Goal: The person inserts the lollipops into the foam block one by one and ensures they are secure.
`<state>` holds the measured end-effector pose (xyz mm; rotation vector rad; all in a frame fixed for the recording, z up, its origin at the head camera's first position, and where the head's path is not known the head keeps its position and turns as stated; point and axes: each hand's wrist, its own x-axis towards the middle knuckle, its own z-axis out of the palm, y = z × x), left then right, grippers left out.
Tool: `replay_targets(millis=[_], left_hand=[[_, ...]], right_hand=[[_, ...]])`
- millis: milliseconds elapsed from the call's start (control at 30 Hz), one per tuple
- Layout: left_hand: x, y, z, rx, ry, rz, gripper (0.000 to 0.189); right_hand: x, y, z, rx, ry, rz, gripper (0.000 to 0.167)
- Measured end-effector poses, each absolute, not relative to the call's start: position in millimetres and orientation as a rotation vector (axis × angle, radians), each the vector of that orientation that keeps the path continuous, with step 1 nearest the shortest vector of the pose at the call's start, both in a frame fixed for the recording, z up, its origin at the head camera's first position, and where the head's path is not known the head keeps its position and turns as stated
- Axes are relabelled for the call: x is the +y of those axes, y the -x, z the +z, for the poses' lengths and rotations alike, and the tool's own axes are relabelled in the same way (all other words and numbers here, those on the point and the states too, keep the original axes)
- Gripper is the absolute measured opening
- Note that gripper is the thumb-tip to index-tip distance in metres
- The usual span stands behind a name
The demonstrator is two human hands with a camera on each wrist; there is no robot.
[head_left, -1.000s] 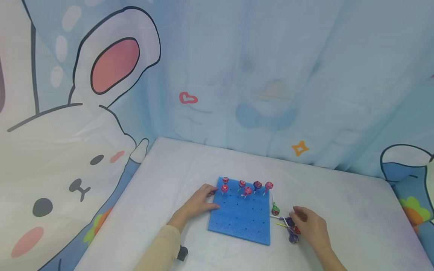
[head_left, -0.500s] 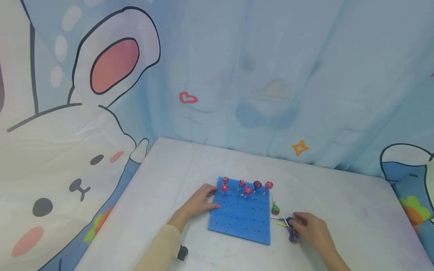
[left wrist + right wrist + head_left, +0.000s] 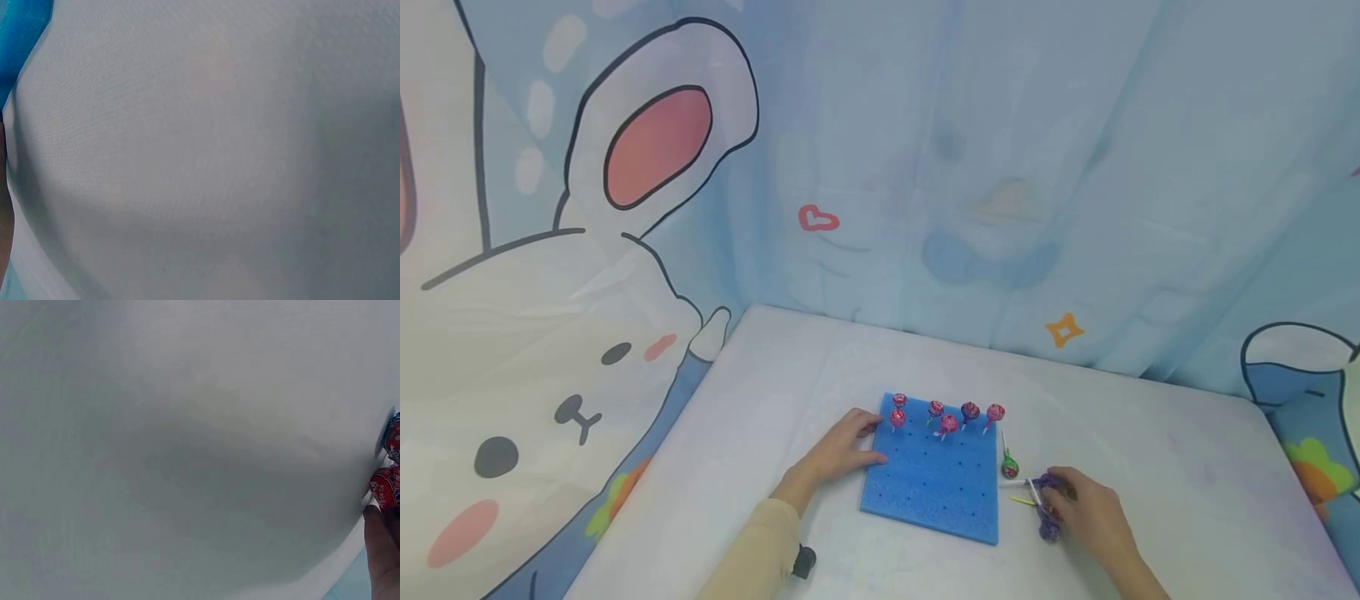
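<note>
In the head view, my left hand [image 3: 838, 450] rests at the left edge of a blue foam board [image 3: 925, 483] dotted with small holes. Its thumb and forefinger touch the board's surface. Several wrapped lollipops [image 3: 949, 425] stand upright in the far part of the board. On the right, my right hand [image 3: 1093, 508] pinches a lollipop in the small loose pile, its head mostly hidden by the fingers. Purple-wrapped lollipops [image 3: 1049, 527] lie beside those fingers. A red-wrapped lollipop [image 3: 385, 486] touches a fingertip in the right wrist view.
A green-wrapped lollipop [image 3: 1010, 467] lies just right of the board. A small black object [image 3: 804, 562] sits by the left sleeve. The white-covered table [image 3: 820, 350] meets a printed curtain [image 3: 880, 167] at the back.
My right hand has lowered slightly into the loose lollipops, and its fingers have closed in around one, covering the red head seen earlier. The left hand and board stay in place.
</note>
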<state>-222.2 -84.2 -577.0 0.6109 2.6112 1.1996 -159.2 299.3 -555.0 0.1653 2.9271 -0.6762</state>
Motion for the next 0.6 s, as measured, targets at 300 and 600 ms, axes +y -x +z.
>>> replay_targets(millis=[300,600], left_hand=[[-84.0,222.2,-576.3,2.610,-0.606,1.193,0.066],[-83.8,221.2,-574.4,2.608,-0.589,1.195,0.067]], right_hand=[[303.3,160.3,-550.6,2.891,-0.256,-1.029,0.044],[298.3,162.3,-545.1,2.666,-0.404,-1.348,0.073]])
